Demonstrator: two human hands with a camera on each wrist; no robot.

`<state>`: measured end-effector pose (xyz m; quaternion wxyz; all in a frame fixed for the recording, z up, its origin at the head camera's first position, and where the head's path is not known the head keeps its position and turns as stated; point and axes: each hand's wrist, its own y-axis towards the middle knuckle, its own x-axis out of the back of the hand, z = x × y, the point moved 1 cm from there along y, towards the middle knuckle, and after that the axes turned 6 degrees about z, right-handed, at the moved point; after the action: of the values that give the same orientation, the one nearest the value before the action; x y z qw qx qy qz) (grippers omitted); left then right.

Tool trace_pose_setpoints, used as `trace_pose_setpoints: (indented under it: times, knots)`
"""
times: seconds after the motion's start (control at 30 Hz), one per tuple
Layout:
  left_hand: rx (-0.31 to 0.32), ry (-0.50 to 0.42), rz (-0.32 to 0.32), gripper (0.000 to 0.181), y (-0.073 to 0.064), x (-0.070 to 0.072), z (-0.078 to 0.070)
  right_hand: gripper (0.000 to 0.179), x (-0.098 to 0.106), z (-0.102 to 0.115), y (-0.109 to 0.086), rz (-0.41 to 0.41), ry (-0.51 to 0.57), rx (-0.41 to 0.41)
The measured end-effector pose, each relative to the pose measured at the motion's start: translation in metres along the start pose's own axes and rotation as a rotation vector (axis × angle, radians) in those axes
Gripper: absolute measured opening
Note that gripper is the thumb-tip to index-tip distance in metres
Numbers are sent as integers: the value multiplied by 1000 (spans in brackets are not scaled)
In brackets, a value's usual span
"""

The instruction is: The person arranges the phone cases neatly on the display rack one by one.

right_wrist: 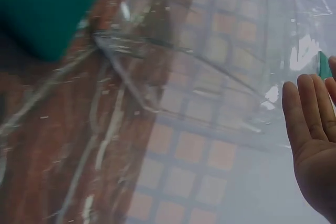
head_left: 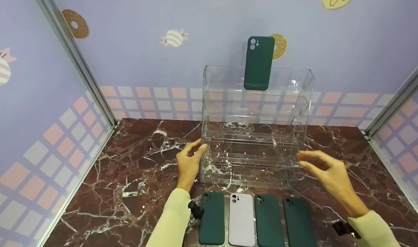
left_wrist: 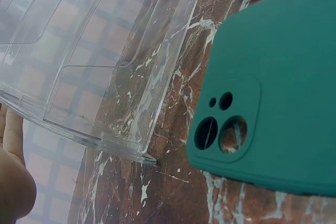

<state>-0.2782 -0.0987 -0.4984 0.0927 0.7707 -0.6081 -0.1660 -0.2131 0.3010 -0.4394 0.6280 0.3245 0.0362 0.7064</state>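
Note:
A clear acrylic tiered display rack (head_left: pixel 253 140) stands upright on the marbled table. My left hand (head_left: pixel 192 163) is at its left side wall, fingertips and thumb right at the edge; the left wrist view shows part of that hand (left_wrist: pixel 13 166) outside the wall. Beside the right wall, my right hand (head_left: pixel 327 169) has its fingers extended toward the rack and holds nothing. A dark green phone case (head_left: pixel 259 63) stands in the rack's top rear tier, camera cutouts up. In front lie a green phone case (head_left: pixel 212 219) and a pale lilac phone case (head_left: pixel 241 221).
Two more green phone cases (head_left: pixel 270 221) (head_left: pixel 300 223) continue the row along the near side. A patterned lilac wall (head_left: pixel 137 51) rises behind the rack. Metal corner posts (head_left: pixel 82 65) flank the marbled table (head_left: pixel 143 171), with side panels beyond them.

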Motion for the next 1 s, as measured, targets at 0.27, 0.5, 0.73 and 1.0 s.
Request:
trace_pose_setpoints:
  times: [0.27,0.5,0.73,1.0]
  knots:
    - [3,-12,5,29,0,0,-1,34,2,-20,-29,75,-75,-59]
    - [1,-27,9,30,-1,-1,0,33,5,-37,-51,169,-140,-174]
    - [22,-40,13,30,-2,-1,0,36,5,-45,-66,245,-268,-196]
    - [13,-19,-8,27,-1,-1,-1,46,3,-56,-77,346,-321,-230]
